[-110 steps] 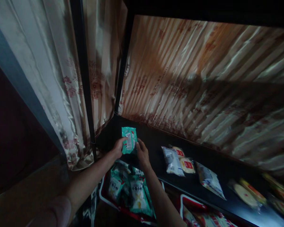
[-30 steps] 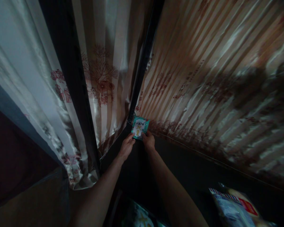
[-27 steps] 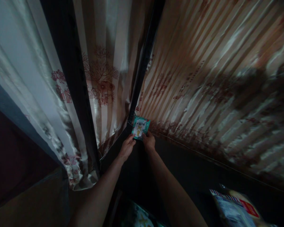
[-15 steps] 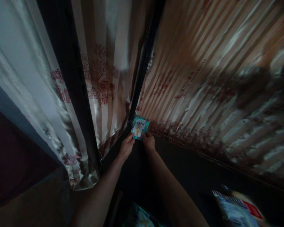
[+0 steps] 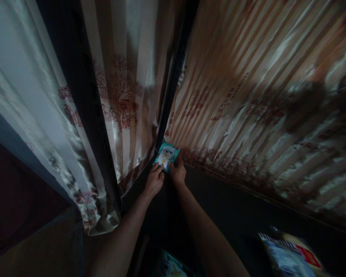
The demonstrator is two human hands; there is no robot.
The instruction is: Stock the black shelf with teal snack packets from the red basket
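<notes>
A small teal-and-white snack packet point(image 5: 167, 152), with dark printed characters and a yellow picture, is at the inner corner of a dark shelf. My right hand point(image 5: 178, 172) is closed on its lower right edge, thumb on the front. At the lower left edge, my left hand point(image 5: 155, 180) has its fingertips on the packet's front and is also closed on it. The packet leans back close to the foot of a dark upright post point(image 5: 173, 84). Its back side is hidden.
Striped, printed curtains point(image 5: 219, 96) hang behind and to the left of the dark shelf point(image 5: 219, 200). Another dark post point(image 5: 83, 84) stands at left. A blue, white and red package point(image 5: 294, 254) lies at lower right. Another teal packet point(image 5: 173, 267) shows between my forearms.
The packet has tilted clockwise and shifted slightly left. My left fingers have moved onto its front face, and my right hand has slid a little left with it.
</notes>
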